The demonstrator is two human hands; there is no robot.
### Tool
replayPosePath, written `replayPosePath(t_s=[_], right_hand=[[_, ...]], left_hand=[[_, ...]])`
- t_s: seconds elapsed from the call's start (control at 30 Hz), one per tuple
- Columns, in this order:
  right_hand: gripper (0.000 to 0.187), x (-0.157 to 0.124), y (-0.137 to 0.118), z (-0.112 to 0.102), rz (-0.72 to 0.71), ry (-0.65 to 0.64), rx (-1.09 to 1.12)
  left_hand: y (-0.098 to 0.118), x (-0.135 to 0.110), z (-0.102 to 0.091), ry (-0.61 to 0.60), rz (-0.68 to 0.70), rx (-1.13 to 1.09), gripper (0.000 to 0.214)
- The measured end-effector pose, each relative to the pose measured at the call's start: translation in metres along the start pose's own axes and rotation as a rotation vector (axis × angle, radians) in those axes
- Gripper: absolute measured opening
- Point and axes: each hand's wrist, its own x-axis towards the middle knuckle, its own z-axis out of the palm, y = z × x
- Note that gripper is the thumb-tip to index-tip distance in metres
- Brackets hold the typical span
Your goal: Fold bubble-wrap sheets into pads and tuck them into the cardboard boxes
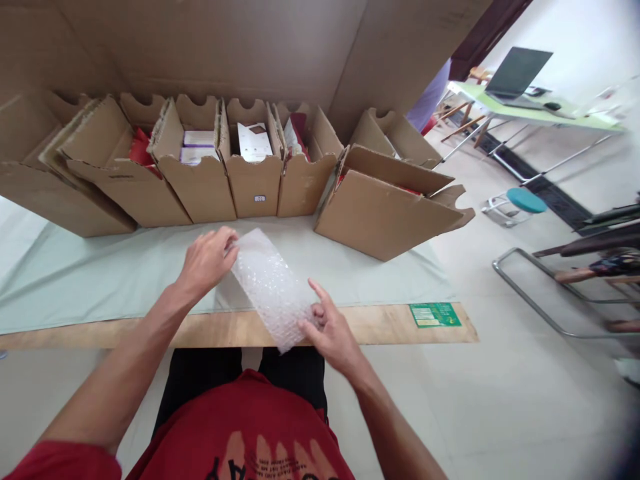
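A clear bubble wrap bag [273, 283] stretches between my two hands, tilted, above the front of the cloth-covered table. My left hand [209, 259] pinches its upper left corner. At the lower right end, my right hand [331, 330] grips the edge between thumb and curled fingers, with the index finger stretched out. Whether anything lies inside the bag, I cannot make out; it looks flat. Behind it stands a row of cardboard boxes, the nearest being a box [259, 193] with a small label and a white printed packet [255, 141] in it.
More boxes hold purple-white cartons [199, 143], a red item [141, 148] and a red-white packet [296, 137]. An angled box [385, 217] stands at right. A green sticker [435, 315] marks the wooden table edge [380, 327]. Beyond are a stool [526, 200] and a laptop [517, 77].
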Motion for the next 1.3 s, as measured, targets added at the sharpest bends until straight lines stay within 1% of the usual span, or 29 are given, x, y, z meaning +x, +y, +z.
replayPosePath(t_s=[0.03, 0.07, 0.1, 0.17, 0.2, 0.23, 0.27, 0.33, 0.37, 0.4, 0.43, 0.47, 0.53, 0.57, 0.6, 0.63, 0.7, 0.8, 0.87, 0.9, 1.0, 1.07, 1.13, 1.2, 1.27, 1.3], right_hand=[[0.066, -0.012, -0.002, 0.01, 0.015, -0.014, 0.038], [0.074, -0.023, -0.003, 0.02, 0.031, -0.026, 0.054], [0.077, -0.031, -0.006, 0.031, 0.043, -0.029, 0.054], [0.071, -0.042, -0.009, 0.05, 0.049, -0.003, 0.037], [0.064, -0.045, -0.011, 0.056, 0.042, 0.019, 0.028], [0.055, -0.046, -0.012, 0.06, 0.032, 0.04, 0.026], [0.046, -0.045, -0.013, 0.062, 0.025, 0.059, 0.032], [0.031, -0.043, -0.014, 0.061, 0.031, 0.063, 0.074], [0.027, -0.041, -0.014, 0.058, 0.048, 0.041, 0.114], [0.025, -0.04, -0.014, 0.055, 0.073, 0.004, 0.17], [0.023, -0.038, -0.014, 0.051, 0.101, -0.038, 0.241], [0.023, -0.037, -0.015, 0.049, 0.131, -0.082, 0.323], [0.024, -0.033, -0.017, 0.046, 0.191, -0.139, 0.507], [0.025, -0.031, -0.019, 0.046, 0.222, -0.142, 0.598], [0.026, -0.028, -0.02, 0.048, 0.249, -0.13, 0.68], [0.027, -0.025, -0.022, 0.05, 0.275, -0.108, 0.751], [0.028, -0.017, -0.026, 0.056, 0.307, -0.052, 0.849], [0.033, -0.004, -0.028, 0.064, 0.291, 0.005, 0.903], [0.044, 0.003, -0.027, 0.067, 0.261, 0.006, 0.903], [0.053, 0.005, -0.026, 0.068, 0.248, -0.006, 0.891], [0.085, 0.008, -0.022, 0.07, 0.233, -0.064, 0.826], [0.096, 0.008, -0.018, 0.072, 0.222, -0.097, 0.786], [0.097, 0.006, -0.015, 0.074, 0.188, -0.116, 0.754], [0.092, 0.004, -0.013, 0.075, 0.13, -0.114, 0.692], [0.08, 0.0, -0.012, 0.074, 0.039, -0.072, 0.543], [0.071, -0.001, -0.012, 0.072, -0.028, -0.032, 0.419]], left_hand=[[0.007, 0.011, -0.001, 0.033, 0.07, 0.02, 0.016], [0.014, 0.023, 0.0, 0.056, 0.144, 0.046, 0.019], [0.021, 0.034, 0.002, 0.067, 0.212, 0.074, 0.022], [0.033, 0.05, 0.012, 0.061, 0.315, 0.12, 0.028], [0.036, 0.052, 0.018, 0.056, 0.355, 0.127, 0.031], [0.037, 0.049, 0.025, 0.057, 0.394, 0.112, 0.033], [0.035, 0.041, 0.031, 0.059, 0.438, 0.07, 0.033], [0.025, 0.012, 0.039, 0.03, 0.544, -0.082, 0.032], [0.018, -0.007, 0.04, -0.009, 0.598, -0.175, 0.033], [0.011, -0.027, 0.039, -0.079, 0.64, -0.256, 0.037], [0.004, -0.045, 0.036, -0.142, 0.662, -0.311, 0.045], [-0.001, -0.062, 0.033, -0.219, 0.678, -0.335, 0.058], [-0.007, -0.085, 0.027, -0.323, 0.675, -0.326, 0.084], [-0.008, -0.091, 0.025, -0.349, 0.668, -0.312, 0.092], [-0.007, -0.095, 0.025, -0.351, 0.656, -0.304, 0.095], [-0.005, -0.096, 0.026, -0.335, 0.636, -0.308, 0.093], [0.0, -0.092, 0.031, -0.266, 0.547, -0.354, 0.078], [0.007, -0.082, 0.042, -0.147, 0.285, -0.449, 0.048], [0.012, -0.075, 0.049, -0.104, 0.14, -0.489, 0.043], [0.014, -0.073, 0.053, -0.075, 0.099, -0.492, 0.043], [0.019, -0.069, 0.062, 0.074, 0.071, -0.429, 0.044], [0.021, -0.07, 0.067, 0.171, 0.097, -0.354, 0.043], [0.022, -0.072, 0.07, 0.216, 0.131, -0.287, 0.043], [0.022, -0.075, 0.071, 0.238, 0.162, -0.23, 0.046], [0.021, -0.078, 0.072, 0.25, 0.181, -0.183, 0.049], [0.021, -0.08, 0.072, 0.254, 0.185, -0.164, 0.051]])
